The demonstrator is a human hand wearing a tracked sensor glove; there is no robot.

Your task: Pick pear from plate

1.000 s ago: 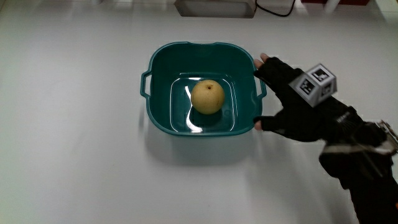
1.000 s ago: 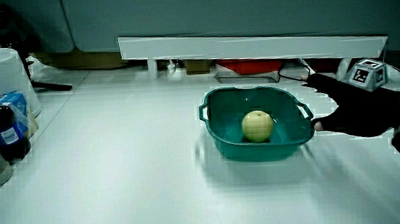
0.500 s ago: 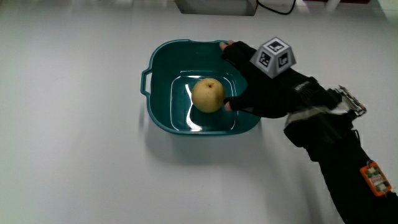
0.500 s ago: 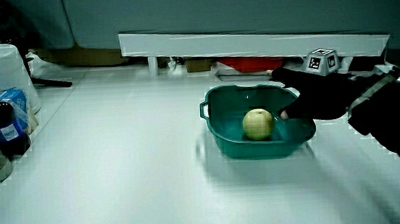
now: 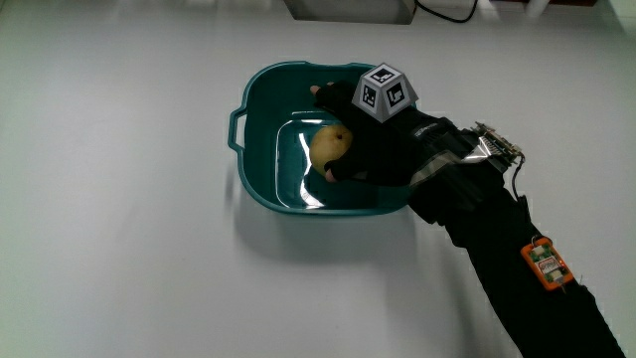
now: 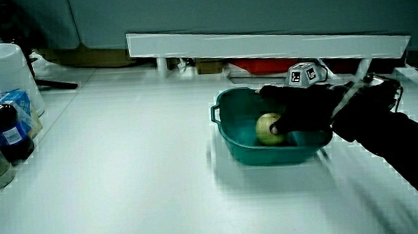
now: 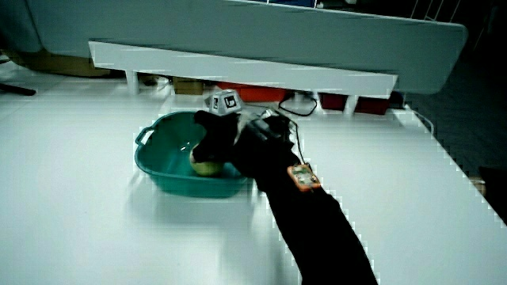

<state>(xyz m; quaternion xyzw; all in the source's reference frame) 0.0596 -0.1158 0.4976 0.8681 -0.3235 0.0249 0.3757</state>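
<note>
Inside basin (image 5: pixel 260 149), hands (image 5: pixel 370 146) now closing over pear (image 5: pixel 328 145).

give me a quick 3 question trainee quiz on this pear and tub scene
1. True or false: the pear lies inside the teal tub.
2. Where is the hand? A) flat on the table beside the tub B) reaching into the tub, over the pear C) over the bottle
3. Fill in: on the back of the hand sits a small patterned ____.

Key: 1 true; 2 B; 3 cube. In a side view the pear shows beside the fingers; a firm grasp cannot be confirmed.
</note>
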